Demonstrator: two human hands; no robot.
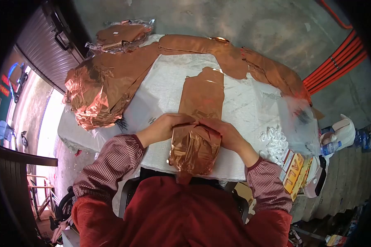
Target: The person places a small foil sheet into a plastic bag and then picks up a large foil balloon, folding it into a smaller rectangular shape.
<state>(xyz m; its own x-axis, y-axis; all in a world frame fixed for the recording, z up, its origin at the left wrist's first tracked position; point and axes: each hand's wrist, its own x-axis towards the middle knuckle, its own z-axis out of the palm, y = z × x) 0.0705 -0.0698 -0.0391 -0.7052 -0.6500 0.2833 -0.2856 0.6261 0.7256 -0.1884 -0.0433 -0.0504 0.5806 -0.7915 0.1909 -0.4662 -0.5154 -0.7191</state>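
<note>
A long copper-coloured foil piece [202, 94] lies on the white-covered table [160, 86], its near end crumpled and shiny at the table's front edge. My left hand [165, 128] holds the foil's left side, its fingers curled onto the fold. On the right side, my right hand [227, 132] grips the same fold, with thumb and fingers pressed on it. Both hands are close together, and the foil between them is bunched. Some fingertips are hidden by the foil.
More copper foil [107, 82] is heaped at the left, and further pieces [272, 74] run along the far edge. A plastic-wrapped bundle [121, 35] sits at the back left. White string [273, 142], a yellow box [292, 175] and a bottle [330, 147] are at the right.
</note>
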